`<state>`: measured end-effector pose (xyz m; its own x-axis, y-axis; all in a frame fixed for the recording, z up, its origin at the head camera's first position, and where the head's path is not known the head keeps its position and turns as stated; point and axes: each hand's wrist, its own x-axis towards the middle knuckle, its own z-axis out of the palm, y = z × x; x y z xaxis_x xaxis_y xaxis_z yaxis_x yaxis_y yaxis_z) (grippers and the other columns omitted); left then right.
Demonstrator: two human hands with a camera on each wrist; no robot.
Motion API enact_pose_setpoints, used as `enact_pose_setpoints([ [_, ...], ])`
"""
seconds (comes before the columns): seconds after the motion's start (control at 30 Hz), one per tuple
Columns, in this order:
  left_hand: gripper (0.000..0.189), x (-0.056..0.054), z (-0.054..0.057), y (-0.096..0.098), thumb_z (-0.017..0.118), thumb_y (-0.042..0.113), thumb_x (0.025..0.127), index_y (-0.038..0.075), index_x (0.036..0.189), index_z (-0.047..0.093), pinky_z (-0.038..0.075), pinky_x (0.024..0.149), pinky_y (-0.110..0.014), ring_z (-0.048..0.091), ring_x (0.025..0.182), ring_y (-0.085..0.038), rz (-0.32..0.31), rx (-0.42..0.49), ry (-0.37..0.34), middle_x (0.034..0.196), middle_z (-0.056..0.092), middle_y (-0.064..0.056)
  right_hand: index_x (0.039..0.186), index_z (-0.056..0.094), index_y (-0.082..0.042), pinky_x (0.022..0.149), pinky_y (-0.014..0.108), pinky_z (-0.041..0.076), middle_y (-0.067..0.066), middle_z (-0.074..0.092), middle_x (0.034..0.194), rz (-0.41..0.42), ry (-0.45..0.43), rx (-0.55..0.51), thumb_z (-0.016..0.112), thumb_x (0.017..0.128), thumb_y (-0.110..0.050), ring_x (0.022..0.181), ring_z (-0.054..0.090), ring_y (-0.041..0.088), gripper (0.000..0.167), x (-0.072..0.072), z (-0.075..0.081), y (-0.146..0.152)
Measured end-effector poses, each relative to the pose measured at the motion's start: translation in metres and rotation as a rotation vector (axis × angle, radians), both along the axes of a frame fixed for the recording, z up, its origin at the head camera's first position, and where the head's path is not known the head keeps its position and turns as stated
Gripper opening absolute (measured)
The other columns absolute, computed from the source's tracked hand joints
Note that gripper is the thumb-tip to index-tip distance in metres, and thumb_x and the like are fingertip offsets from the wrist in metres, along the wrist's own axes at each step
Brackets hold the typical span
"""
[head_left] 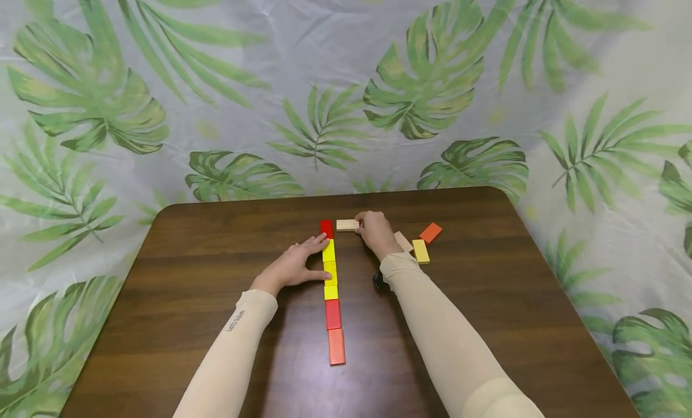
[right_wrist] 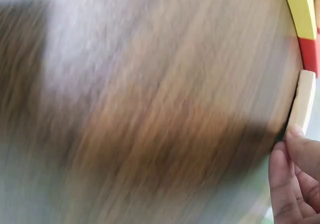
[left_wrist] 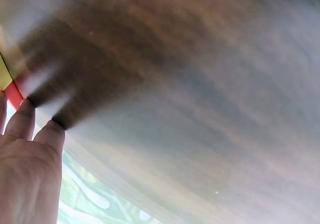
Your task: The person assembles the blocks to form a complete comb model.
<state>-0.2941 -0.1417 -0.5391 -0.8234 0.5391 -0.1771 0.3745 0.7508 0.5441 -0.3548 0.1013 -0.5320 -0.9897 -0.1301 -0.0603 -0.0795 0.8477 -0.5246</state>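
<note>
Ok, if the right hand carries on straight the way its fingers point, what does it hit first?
The pale rectangular wooden block the right hand holds would probably meet the farthest red, rectangular, seemingly wooden block first; the gap looks small, though depth is unclear.

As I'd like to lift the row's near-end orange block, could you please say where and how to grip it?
Probably pinch the orange block by its long edges, coming from above its near end: it lies flat, both sides look free, while its far end meets the red block.
</note>
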Motion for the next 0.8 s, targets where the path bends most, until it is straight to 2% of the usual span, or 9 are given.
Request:
enact_pose_setpoints([
  [0.27, 0.094, -0.001, -0.003, 0.000, 0.083, 0.051, 0.093, 0.019, 0.169, 0.037, 0.020, 0.134, -0.063, 0.024, 0.167, -0.030, 0.000, -0.003, 0.008, 0.180, 0.026, -0.001, 0.140, 0.071, -0.005, 0.100, 0.043, 0.062, 0.014, 0.078, 0.125, -0.017, 0.011, 0.023, 0.071, 0.103, -0.008, 0.111, 0.075, 0.030, 0.037, 0.001, 0.000, -0.013],
  [0.6, 0.094, -0.001, -0.001, 0.000, 0.083, 0.050, 0.093, 0.017, 0.168, 0.039, 0.020, 0.134, -0.063, 0.025, 0.167, -0.031, -0.006, 0.019, 0.014, 0.180, 0.027, -0.002, 0.139, 0.071, -0.005, 0.100, 0.043, 0.062, 0.015, 0.076, 0.132, -0.023, 0.031, 0.036, 0.073, 0.102, -0.009, 0.113, 0.076, 0.032, 0.037, 0.002, -0.001, -0.015],
  [0.8, 0.093, 0.000, -0.001, 0.000, 0.082, 0.049, 0.093, 0.016, 0.168, 0.038, 0.020, 0.134, -0.063, 0.024, 0.167, -0.032, -0.004, 0.018, 0.007, 0.180, 0.026, -0.002, 0.138, 0.071, -0.005, 0.098, 0.043, 0.062, 0.015, 0.078, 0.120, -0.029, 0.034, 0.021, 0.076, 0.100, -0.009, 0.107, 0.076, 0.030, 0.039, 0.002, -0.003, -0.016],
])
